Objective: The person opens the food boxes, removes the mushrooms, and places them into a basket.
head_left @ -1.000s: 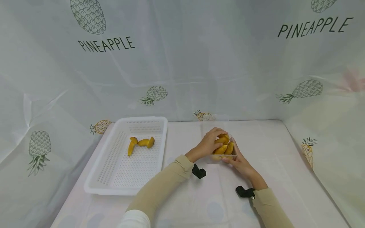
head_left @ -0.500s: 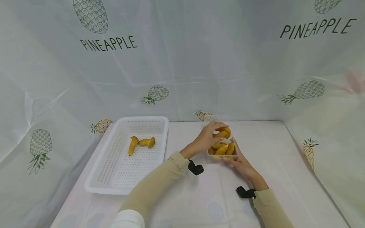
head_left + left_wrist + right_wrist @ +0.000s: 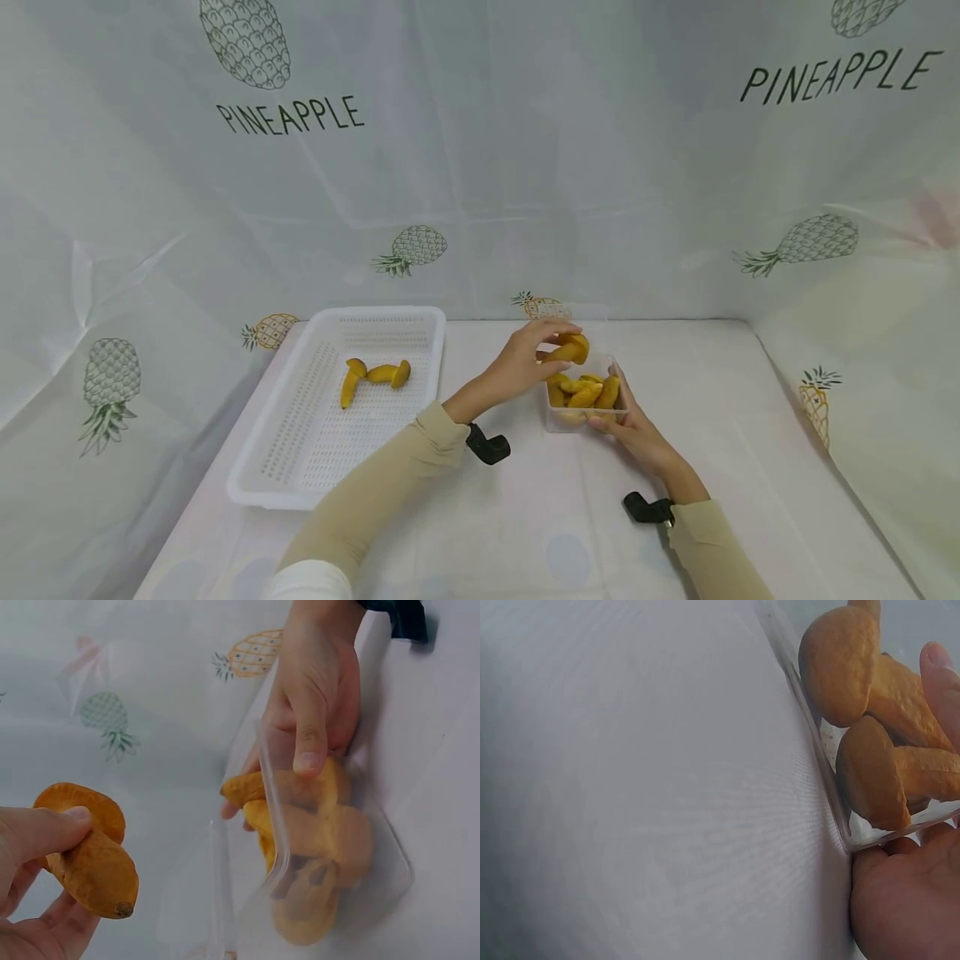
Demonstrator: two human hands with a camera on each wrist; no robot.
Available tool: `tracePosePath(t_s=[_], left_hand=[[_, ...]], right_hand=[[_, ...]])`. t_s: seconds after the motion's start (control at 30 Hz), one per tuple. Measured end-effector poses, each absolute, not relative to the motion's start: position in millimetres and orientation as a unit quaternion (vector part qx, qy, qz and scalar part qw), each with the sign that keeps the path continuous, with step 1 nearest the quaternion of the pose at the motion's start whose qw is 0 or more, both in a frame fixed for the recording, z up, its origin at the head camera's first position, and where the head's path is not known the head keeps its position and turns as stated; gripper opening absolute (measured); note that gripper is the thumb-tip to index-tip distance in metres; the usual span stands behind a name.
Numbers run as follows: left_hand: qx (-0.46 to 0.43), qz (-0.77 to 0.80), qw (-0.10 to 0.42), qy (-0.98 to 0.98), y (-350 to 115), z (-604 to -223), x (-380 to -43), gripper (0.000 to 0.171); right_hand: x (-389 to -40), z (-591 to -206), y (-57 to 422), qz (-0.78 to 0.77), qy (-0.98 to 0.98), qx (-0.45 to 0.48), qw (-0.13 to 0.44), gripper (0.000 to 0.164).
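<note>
My left hand point(image 3: 517, 357) pinches a yellow-brown mushroom point(image 3: 573, 348) between thumb and fingers, raised over the left back corner of a clear plastic box point(image 3: 561, 422). In the left wrist view the held mushroom point(image 3: 97, 874) shows its stem end toward the camera, apart from the box. Several similar mushrooms point(image 3: 585, 394) fill the box. My right hand point(image 3: 636, 433) grips the box by its right side, thumb at the front wall and fingers behind. The right wrist view shows mushroom caps point(image 3: 870, 772) close to the box wall, by the right thumb point(image 3: 941, 682).
A white perforated basket point(image 3: 307, 458) stands on the left of the table, with two mushrooms point(image 3: 351, 385) lying in it. Behind the box a clear lid point(image 3: 588, 312) stands raised. A pineapple-print sheet point(image 3: 480, 192) hangs along the table's back edge.
My left hand has lifted a mushroom up out of the box and drawn it leftward. The right hand stays on the box, and the basket's mushrooms lie as before.
</note>
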State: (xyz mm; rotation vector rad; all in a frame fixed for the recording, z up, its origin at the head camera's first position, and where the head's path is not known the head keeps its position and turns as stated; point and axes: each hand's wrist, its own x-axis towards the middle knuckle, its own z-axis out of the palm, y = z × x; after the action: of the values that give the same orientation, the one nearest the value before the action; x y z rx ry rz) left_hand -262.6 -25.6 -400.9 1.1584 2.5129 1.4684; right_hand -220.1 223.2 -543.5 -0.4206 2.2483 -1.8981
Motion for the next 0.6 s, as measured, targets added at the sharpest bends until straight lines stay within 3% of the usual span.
tracePosePath(t_s=[0.6], left_hand=[[0.326,0.487,-0.033,0.809,-112.7,-385.1,-248.9,0.050]], right_hand=[[-220.2,-544.2,221.7,-0.636,0.755,-0.133,0.086,0.103]])
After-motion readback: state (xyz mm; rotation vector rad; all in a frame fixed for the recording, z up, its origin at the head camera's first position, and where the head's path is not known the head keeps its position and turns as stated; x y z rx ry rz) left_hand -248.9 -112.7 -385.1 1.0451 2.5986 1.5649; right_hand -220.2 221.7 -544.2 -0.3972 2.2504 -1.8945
